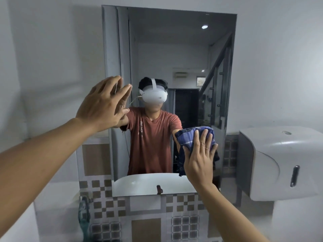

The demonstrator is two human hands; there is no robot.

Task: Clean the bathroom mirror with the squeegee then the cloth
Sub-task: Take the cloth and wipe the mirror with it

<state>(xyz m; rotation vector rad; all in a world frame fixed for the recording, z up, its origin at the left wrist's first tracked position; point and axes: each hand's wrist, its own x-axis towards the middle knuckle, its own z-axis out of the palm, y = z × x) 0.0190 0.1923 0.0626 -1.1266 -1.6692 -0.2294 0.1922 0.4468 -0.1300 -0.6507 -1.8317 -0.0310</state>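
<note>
The tall bathroom mirror [174, 49] hangs on the wall straight ahead, reflecting a person in a headset and a reddish shirt. My right hand [199, 159] presses a blue checked cloth [188, 137] flat against the lower right of the glass, fingers spread over it. My left hand [103, 103] is open, palm flat against the mirror's left edge at mid height, holding nothing. A teal, handled object [83, 217], possibly the squeegee, stands at the lower left by the tiled wall, blurred.
A white wall dispenser [283, 165] juts out right of the mirror, close to my right forearm. Below the mirror runs a brown and grey checked tile band [148, 212]. The white basin shows only as a reflection. Plain white walls flank the mirror.
</note>
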